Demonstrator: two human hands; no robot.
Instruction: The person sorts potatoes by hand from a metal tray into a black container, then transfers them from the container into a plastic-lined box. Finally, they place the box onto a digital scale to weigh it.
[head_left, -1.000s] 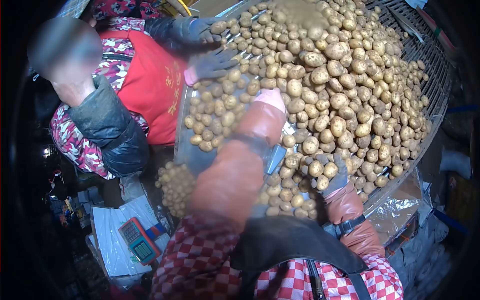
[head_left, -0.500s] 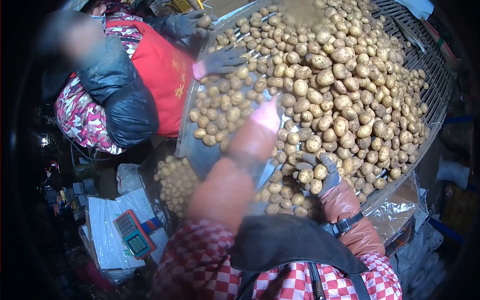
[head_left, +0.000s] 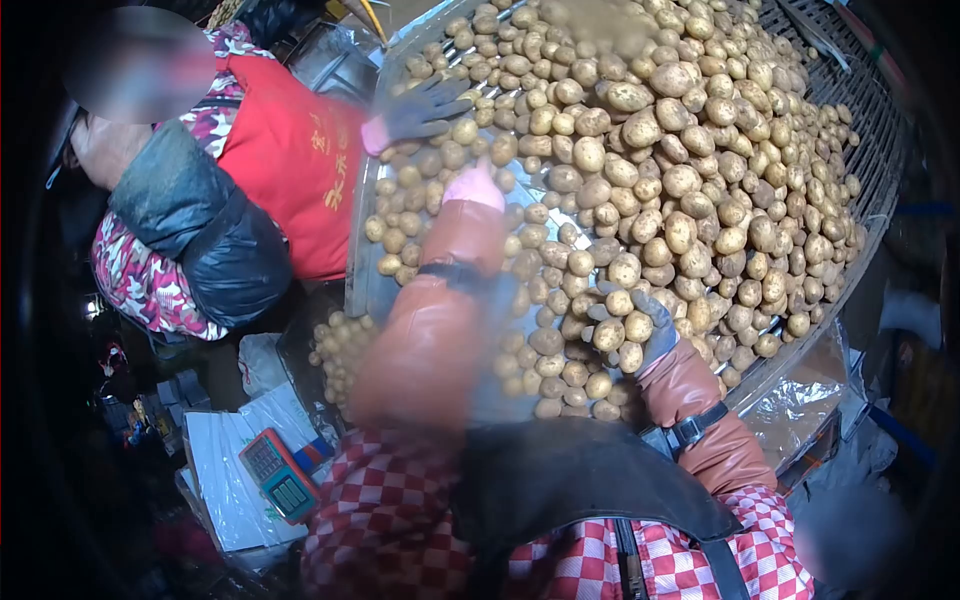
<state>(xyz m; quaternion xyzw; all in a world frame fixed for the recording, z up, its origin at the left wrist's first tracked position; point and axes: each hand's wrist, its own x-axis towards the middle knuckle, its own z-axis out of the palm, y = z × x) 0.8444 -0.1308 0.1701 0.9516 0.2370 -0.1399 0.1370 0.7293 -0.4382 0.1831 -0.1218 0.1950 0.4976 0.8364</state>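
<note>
Potatoes [head_left: 615, 340] seemingly cupped in right hand [head_left: 640, 330]

Potatoes [head_left: 640, 190] are showing tan-brown. The right hand [head_left: 645, 330] is wearing a grey glove; the left hand [head_left: 474, 187] is appearing pink, possibly gloved. Sleeves [head_left: 440, 320] are showing rust-brown over red-white checks. The co-worker's apron [head_left: 290, 170] is showing red.

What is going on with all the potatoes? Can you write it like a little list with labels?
Place: slatted metal sorting table heaped with potatoes
Right hand: grey glove, cupped around a few small potatoes
Left hand: pink glove, blurred, reaching over the pile; grip unclear
Co-worker: red apron, dark gloved hand on the potatoes
Below the table: bag of potatoes, orange scale
</note>
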